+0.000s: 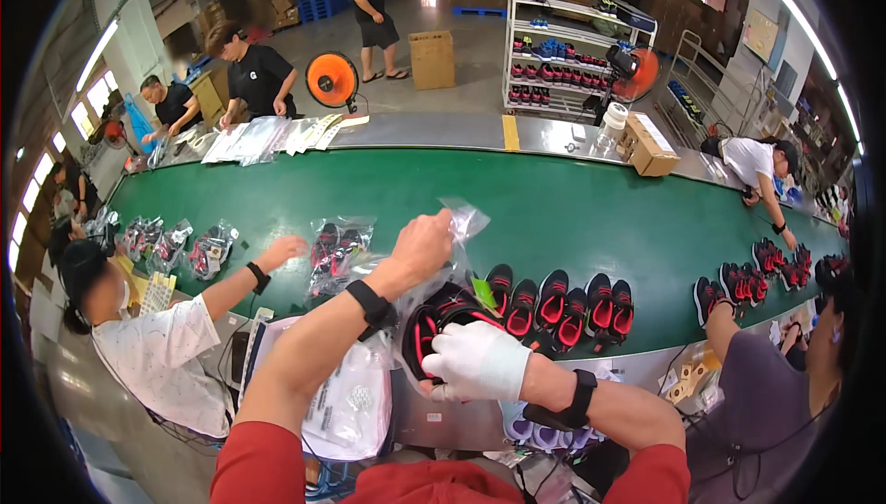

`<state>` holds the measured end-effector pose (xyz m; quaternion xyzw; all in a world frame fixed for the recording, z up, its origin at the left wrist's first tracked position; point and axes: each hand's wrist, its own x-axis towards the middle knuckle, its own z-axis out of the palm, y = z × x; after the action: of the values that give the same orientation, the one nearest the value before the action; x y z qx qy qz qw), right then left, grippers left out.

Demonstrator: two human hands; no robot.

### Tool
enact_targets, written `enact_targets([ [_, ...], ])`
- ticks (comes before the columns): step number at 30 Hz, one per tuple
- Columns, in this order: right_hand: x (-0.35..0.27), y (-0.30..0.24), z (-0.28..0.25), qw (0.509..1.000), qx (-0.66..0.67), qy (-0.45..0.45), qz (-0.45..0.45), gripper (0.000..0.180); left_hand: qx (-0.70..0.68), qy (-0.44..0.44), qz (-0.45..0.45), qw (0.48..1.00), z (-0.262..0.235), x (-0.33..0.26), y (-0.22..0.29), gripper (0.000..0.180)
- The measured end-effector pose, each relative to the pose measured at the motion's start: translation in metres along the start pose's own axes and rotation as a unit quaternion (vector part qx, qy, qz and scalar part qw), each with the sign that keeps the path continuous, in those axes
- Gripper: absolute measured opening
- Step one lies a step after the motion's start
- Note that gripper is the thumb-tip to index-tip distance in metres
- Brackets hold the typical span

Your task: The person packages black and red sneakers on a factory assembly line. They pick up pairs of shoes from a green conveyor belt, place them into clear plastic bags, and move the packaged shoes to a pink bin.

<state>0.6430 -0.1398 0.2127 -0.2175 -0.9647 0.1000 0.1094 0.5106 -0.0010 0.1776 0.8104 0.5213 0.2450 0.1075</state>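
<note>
My bare left hand [425, 244] pinches the upper edge of a clear plastic bag [469, 220] and pulls it upward. In my right hand [475, 361], which wears a white glove, is a pair of black and red sneakers [441, 308]. The pair sits at least partly inside the bag, over the near edge of the green conveyor belt [425, 176]. Just right of my hands, several unbagged black and red sneakers [554, 306] stand in a row on the belt. A bagged pair [338, 247] lies beyond my left forearm. The glove hides some of the held pair.
A stack of clear bags [346, 402] lies below my left forearm. A co-worker's arm [235, 290] reaches over the belt at left; another co-worker [752, 356] handles sneakers at right. More bagged pairs [212, 250] lie far left. A cardboard box [652, 146] stands on the far ledge.
</note>
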Motion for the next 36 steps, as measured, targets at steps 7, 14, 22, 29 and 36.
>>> enact_targets([
  [7,0.014,-0.013,0.036,0.991,0.086,-0.005,-0.103,0.030,-0.022,-0.216,0.208,0.954,0.012,-0.036,0.046,0.017],
  [14,-0.016,0.017,0.054,0.988,0.047,0.048,0.138,0.026,-0.003,-0.289,0.143,0.946,-0.036,-0.109,0.030,0.021],
  [22,0.022,0.042,0.177,0.965,-0.076,0.249,0.020,0.016,-0.122,0.070,0.088,0.986,0.017,-0.116,0.028,0.019],
  [29,0.043,0.008,0.129,0.986,0.121,0.070,0.091,0.017,-0.050,-0.291,0.264,0.918,-0.009,-0.122,0.068,0.027],
  [36,0.118,0.043,0.163,0.948,0.191,0.157,0.202,0.019,-0.157,-0.120,-0.041,0.979,-0.073,-0.140,-0.025,0.014],
])
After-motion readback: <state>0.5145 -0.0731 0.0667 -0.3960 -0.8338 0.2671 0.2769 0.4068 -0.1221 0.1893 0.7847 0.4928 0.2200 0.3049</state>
